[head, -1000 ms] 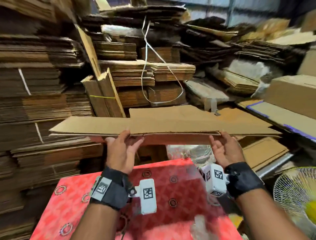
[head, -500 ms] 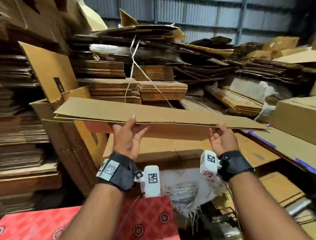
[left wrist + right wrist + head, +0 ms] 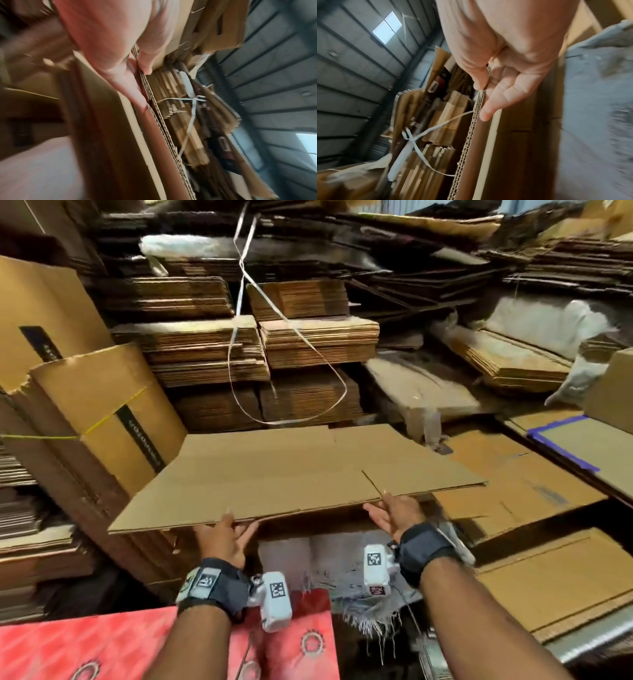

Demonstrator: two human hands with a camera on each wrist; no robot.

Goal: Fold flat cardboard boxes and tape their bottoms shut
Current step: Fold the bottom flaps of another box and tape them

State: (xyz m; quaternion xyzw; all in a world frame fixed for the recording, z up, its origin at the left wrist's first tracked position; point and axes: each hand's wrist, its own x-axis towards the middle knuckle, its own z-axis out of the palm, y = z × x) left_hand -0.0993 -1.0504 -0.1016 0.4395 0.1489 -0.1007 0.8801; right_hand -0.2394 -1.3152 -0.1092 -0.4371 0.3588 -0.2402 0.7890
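A flat brown cardboard box (image 3: pixel 291 470) lies level in the air in front of me, held by its near edge. My left hand (image 3: pixel 227 529) pinches that edge near its left part, thumb on top and fingers beneath. My right hand (image 3: pixel 390 510) pinches it further right, beside a slit between two flaps. The left wrist view shows the left hand (image 3: pixel 142 73) with thumb and fingers either side of the corrugated edge (image 3: pixel 159 121). In the right wrist view the right hand (image 3: pixel 483 88) clamps the corrugated edge (image 3: pixel 469 135) the same way.
Tall stacks of flat cardboard (image 3: pixel 191 350) fill the space ahead and to the left, some tied with white strapping (image 3: pixel 239 302). A tall brown carton (image 3: pixel 96 412) leans at the left. More flat boxes (image 3: pixel 520 487) lie at the right. A red patterned surface (image 3: pixel 102 648) is below my arms.
The view has tipped downward and the flat box now sits lower and further out, its top face showing. Both hands keep the same hold on its near edge.
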